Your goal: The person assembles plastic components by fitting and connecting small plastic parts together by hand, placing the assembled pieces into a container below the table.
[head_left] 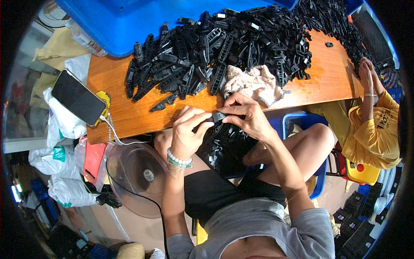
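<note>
Left hand [189, 124] and right hand [245, 114] pinching one small dark part [219, 117]

Each grips it from its own side, at the wooden table's [115, 88] near edge; just beyond, a crumpled pale cloth [254, 84]; behind that, a heap of black parts [185, 58]; farther, a blue tub [108, 26].

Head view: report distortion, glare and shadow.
Head view: fisheye bending grows toward the rim, corners black; head view: glare brightens the bare table beside the black parts; head view: the lower left lies in deep shadow.
</note>
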Available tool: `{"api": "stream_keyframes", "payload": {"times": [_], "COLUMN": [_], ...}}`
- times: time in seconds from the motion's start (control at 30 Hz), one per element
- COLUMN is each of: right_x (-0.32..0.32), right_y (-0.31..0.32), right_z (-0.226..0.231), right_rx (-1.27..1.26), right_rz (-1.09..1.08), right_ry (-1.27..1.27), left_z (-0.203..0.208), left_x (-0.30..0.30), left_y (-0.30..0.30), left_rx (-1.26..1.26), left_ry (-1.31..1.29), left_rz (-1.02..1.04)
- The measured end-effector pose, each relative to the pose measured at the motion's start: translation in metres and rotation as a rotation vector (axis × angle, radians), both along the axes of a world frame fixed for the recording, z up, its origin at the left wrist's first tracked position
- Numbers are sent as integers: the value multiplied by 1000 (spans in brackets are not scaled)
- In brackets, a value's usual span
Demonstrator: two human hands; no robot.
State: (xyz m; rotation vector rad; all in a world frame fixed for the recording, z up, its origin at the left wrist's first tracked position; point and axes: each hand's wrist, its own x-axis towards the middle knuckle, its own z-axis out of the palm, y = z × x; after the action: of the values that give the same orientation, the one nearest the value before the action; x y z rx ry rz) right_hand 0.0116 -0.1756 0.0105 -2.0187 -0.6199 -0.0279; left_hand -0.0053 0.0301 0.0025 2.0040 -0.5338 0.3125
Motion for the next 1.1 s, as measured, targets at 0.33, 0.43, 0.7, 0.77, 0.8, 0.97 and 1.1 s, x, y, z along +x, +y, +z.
{"api": "stream_keyframes", "payload": {"times": [0.33, 0.43, 0.7, 0.77, 0.8, 0.97, 1.1], "right_x": [-41, -37, -31, -9, 0, 11, 1], "right_y": [-22, -41, 19, 26, 25, 2, -37], "right_z": [23, -5, -10, -11, -11, -2, 12], "right_rx": [-214, -285, -43, -39, -45, -143, -69], "right_rz": [-348, -661, -312, -294, -305, -425, -503], "right_ry": [-250, -356, -205, -233, -212, -175, -270], "left_z": [-7, -10, -7, -6, -7, -4, 6], "left_x": [8, 15, 45, 45, 46, 43, 39], "left_y": [12, -9, -44, -49, -50, -58, -72], "left_rx": [-54, -87, 130, 163, 185, 282, 522], "left_ry": [170, 147, -91, -87, -89, -86, -8], "left_rz": [10, 128, 273, 276, 301, 412, 602]}}
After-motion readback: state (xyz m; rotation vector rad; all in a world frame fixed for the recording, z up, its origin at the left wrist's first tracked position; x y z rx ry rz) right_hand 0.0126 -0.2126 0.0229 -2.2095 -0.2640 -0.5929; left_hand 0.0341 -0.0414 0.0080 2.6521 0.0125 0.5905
